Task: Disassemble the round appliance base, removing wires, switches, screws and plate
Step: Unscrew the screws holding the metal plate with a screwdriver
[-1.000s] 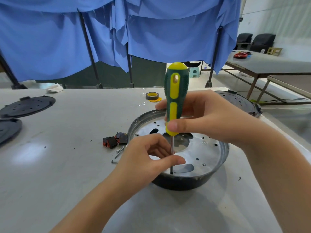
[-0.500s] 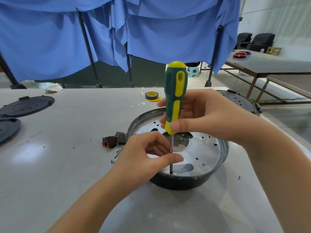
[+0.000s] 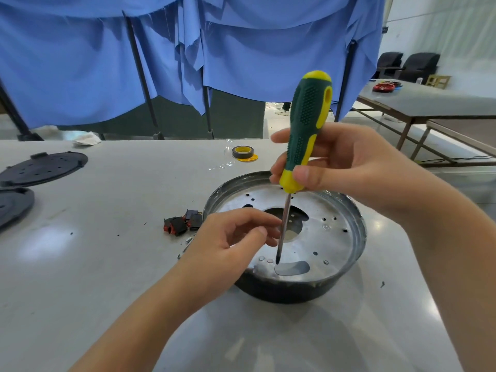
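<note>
The round appliance base (image 3: 358, 238) sits on the grey table, with its silver metal plate (image 3: 324, 237) facing up inside the dark rim. My right hand (image 3: 349, 167) grips the green and yellow screwdriver (image 3: 308, 124), which leans to the right. The screwdriver's tip rests on the plate's near edge beside two small loose screw heads (image 3: 265, 259). My left hand (image 3: 230, 245) hovers over the plate's left side, loosely curled. Its index finger and thumb are just beside the shaft, not closed around it. Removed red and black switches (image 3: 182, 224) lie left of the base.
Small screws (image 3: 188, 241) lie on the table by my left wrist. A roll of tape (image 3: 243, 152) sits behind the base. Two black round covers (image 3: 45, 167) (image 3: 13, 205) lie at the far left. Blue cloth hangs behind the table; another table stands at the right.
My left fingers have let go of the shaft they were pinching. The screwdriver has tilted, its handle leaning to the right, while its tip stays on the plate's near edge.
</note>
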Motion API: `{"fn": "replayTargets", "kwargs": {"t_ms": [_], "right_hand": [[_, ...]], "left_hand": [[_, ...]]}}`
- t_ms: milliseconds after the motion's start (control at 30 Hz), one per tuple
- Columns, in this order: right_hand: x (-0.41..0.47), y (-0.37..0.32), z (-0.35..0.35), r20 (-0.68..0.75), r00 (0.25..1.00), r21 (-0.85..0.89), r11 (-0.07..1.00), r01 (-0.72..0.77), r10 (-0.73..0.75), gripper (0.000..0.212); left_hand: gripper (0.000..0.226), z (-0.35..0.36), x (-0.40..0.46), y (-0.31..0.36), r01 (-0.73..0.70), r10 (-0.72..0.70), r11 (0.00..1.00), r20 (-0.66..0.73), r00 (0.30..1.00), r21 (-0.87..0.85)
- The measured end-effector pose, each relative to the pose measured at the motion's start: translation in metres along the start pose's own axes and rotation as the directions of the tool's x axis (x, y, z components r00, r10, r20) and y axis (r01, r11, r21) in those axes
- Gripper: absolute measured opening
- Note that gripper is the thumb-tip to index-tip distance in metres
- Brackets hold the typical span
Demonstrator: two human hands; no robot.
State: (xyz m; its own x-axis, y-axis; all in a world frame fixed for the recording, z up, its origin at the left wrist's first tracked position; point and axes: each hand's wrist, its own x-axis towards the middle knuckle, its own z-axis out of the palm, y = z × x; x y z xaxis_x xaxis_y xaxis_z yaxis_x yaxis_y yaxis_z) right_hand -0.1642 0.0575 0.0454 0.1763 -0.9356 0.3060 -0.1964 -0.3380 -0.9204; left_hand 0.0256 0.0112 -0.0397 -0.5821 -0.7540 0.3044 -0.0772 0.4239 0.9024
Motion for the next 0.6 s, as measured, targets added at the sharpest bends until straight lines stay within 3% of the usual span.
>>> {"fn": "replayTargets", "kwargs": {"t_ms": [200, 333, 433, 600], "right_hand": [[0.000, 0.000, -0.008, -0.080, 0.996, -0.155, 0.987, -0.043, 0.031, 0.032], [0.003, 0.005, -0.009, -0.083, 0.994, -0.212, 0.973, -0.093, 0.077, 0.029], [0.005, 0.008, -0.008, -0.065, 0.994, -0.232, 0.968, -0.097, 0.084, 0.029], [0.005, 0.009, -0.010, -0.042, 0.995, -0.234, 0.968, -0.093, 0.086, 0.030]], "left_hand": [[0.021, 0.000, 0.007, -0.004, -0.026, 0.009, 0.969, 0.069, 0.998, 0.247], [0.012, -0.003, 0.016, -0.001, 0.075, -0.144, 0.937, 0.183, 0.972, 0.343], [0.010, -0.006, 0.025, 0.005, 0.121, -0.287, 0.885, 0.323, 0.902, 0.449], [0.003, -0.009, 0.045, 0.019, 0.078, -0.436, 0.819, 0.528, 0.729, 0.568]]}}
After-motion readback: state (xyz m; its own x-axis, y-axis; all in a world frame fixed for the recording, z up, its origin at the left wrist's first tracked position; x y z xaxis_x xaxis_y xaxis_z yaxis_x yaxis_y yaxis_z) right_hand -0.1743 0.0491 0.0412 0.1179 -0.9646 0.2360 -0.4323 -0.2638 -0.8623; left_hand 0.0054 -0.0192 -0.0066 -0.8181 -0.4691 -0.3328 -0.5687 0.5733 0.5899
